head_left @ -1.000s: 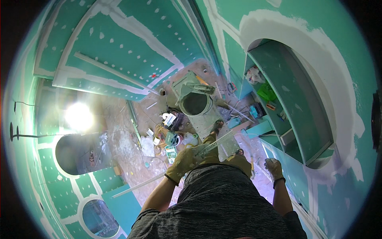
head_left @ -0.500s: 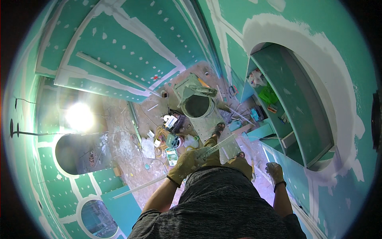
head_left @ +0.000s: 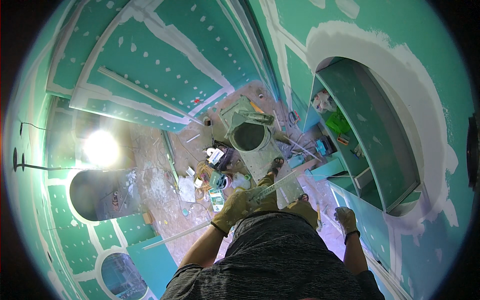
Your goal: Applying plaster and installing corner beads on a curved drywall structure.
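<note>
A long white perforated corner bead [head_left: 278, 184] crosses in front of my body, running from lower left to upper right. My left hand [head_left: 239, 207], in a dusty yellow-tan work glove, is closed around its middle. The strip's thin far-left end reaches out beside my left forearm. My right hand [head_left: 346, 220], gloved the same way, hangs at my right side, near the lower right wall. Its fingers are curled in, and I see nothing in them.
A bucket of grey compound [head_left: 249, 136] stands on a board [head_left: 280, 185] by my feet. Tools, cables and a tool bag [head_left: 218, 154] clutter the floor. Green plasterboard walls surround me, one with an arched niche [head_left: 365, 130]. A bright lamp [head_left: 101, 148] shines at left.
The view has shifted very slightly. My left hand keeps its hold on the corner bead, and my right hand sits a little lower in the picture.
</note>
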A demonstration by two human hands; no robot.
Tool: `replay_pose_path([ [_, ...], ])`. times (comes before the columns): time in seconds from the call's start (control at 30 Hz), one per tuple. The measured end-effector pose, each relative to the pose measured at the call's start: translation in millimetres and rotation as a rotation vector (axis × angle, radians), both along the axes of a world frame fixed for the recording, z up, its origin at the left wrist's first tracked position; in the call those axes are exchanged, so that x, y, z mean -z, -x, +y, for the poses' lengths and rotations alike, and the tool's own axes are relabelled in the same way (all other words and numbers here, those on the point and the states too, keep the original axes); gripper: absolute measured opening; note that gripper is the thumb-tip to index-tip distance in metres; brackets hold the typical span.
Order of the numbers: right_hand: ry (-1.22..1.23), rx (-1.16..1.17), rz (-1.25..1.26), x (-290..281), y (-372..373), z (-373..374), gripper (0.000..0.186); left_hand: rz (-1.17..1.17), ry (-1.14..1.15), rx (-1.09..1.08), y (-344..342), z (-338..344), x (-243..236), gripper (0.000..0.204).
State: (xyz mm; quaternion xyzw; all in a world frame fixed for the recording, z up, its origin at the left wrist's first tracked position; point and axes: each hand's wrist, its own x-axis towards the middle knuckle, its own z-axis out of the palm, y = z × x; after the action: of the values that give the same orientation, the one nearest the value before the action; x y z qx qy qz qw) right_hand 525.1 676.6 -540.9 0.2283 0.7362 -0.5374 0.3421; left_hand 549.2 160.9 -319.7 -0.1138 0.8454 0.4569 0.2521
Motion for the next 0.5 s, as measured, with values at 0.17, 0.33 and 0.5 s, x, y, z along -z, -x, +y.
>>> replay_pose_path([
  [0.17,-0.003,0.004,0.000,-0.2,-1.7,-2.8,0.033,0.158,0.223,0.172,-15.1,-18.2,35.0,0.057],
  [0.33,-0.070,-0.031,0.020,3.5,-6.4,-0.9,0.032,0.141,0.248,0.167,-11.1,-13.6,28.6,0.054],
  [0.5,-0.120,-0.065,0.008,0.3,-6.2,-1.0,0.030,0.001,0.216,0.170,-0.1,-5.5,9.0,0.050],
])
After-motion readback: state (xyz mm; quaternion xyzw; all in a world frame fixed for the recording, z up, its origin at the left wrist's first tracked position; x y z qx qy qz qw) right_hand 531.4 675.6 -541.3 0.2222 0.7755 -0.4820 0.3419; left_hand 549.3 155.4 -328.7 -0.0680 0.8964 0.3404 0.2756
